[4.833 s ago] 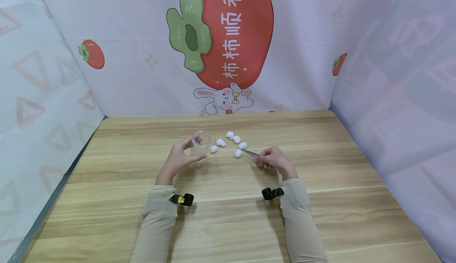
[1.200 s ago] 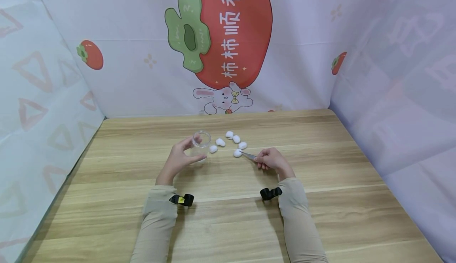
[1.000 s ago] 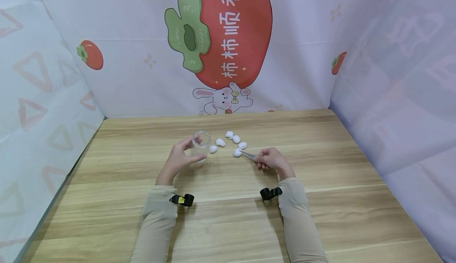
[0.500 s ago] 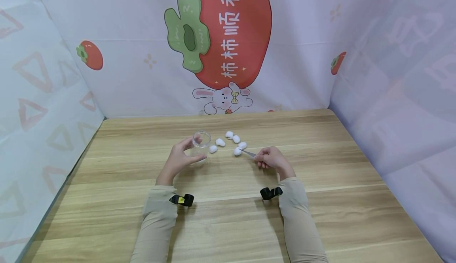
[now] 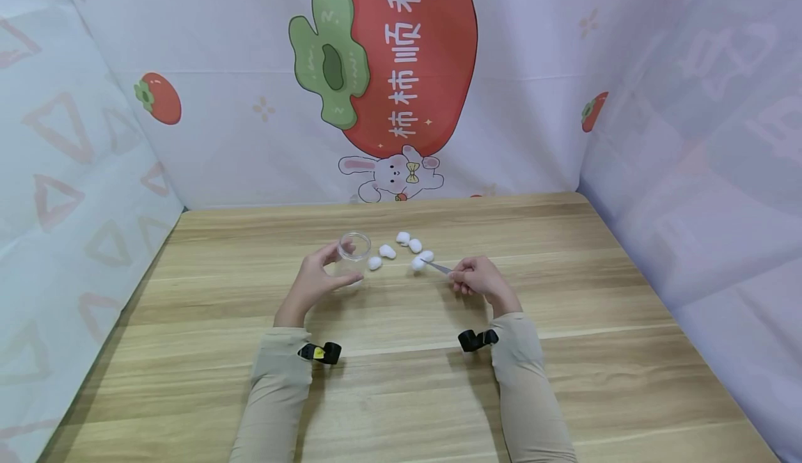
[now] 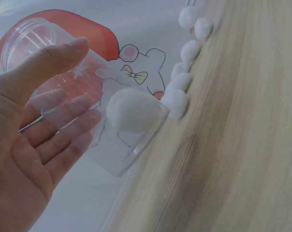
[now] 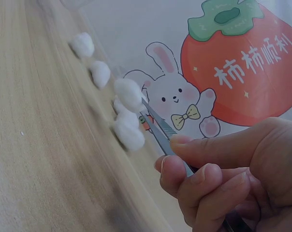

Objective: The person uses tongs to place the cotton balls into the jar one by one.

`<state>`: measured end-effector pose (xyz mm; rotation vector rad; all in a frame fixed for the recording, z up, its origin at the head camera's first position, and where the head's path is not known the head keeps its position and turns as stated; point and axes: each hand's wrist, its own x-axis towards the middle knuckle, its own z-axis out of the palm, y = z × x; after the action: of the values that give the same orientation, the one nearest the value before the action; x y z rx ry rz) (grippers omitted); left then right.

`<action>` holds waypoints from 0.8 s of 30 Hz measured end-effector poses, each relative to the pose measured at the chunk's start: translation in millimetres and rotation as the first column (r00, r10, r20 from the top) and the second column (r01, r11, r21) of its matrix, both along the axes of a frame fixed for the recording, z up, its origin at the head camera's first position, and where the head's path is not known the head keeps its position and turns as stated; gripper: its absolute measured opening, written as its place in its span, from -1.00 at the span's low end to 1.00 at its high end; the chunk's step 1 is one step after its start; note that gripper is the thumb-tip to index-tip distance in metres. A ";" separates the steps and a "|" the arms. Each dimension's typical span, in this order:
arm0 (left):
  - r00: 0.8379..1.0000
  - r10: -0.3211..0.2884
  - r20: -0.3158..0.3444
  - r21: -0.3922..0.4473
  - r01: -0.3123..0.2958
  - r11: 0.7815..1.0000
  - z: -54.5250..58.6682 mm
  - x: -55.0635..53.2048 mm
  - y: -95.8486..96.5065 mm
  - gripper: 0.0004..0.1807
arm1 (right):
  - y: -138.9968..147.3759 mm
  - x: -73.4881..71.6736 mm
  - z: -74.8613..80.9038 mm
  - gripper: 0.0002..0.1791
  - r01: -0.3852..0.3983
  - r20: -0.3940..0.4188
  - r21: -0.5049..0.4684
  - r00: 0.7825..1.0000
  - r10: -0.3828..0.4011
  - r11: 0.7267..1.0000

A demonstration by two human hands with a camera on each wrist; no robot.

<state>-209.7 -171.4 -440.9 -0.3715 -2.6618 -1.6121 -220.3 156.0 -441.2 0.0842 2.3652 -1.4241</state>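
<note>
My left hand [image 5: 313, 278] grips a clear plastic jar [image 6: 83, 67], thumb on one side and fingers on the other. A white cotton ball [image 6: 134, 110] lies at the bottom of the jar. In my right hand [image 5: 481, 278] are metal tweezers [image 7: 158, 128], pinched between thumb and fingers. Their tips meet the side of another cotton ball [image 7: 129, 94], which appears raised off the wood in the right wrist view. Close behind it sits a loose cotton ball [image 7: 129, 131]. Other cotton balls [image 5: 388, 251] lie in a loose arc between the two hands.
The wood-grain table [image 5: 401, 393] reaches back to a printed cloth [image 5: 250, 150] with a large persimmon and a rabbit. More cloth hangs along the left and right sides. Each sleeve cuff carries a small black camera [image 5: 478, 340].
The tweezers have shifted between neighbouring cotton balls to the nearest one. That ball has since risen slightly with the tips. The left hand and the jar stay put.
</note>
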 end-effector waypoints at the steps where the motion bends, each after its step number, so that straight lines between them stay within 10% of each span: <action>1: 1.000 0.000 0.002 0.001 0.000 1.000 0.3 0.1 0.2 -0.24 | 0.1 -0.1 0.3 -0.84 -0.001 -0.002 0.000 1.000 0.001 1.000; 24: 1.000 -0.015 -0.012 0.009 0.015 1.000 -0.9 -0.3 2.0 -0.21 | -0.3 3.8 10.3 -0.77 -0.009 -0.023 -0.018 1.000 0.009 1.000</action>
<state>-210.0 -169.4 -441.8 -0.4003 -2.6483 -1.6209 -216.5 155.7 -430.8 0.0528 2.3673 -1.4497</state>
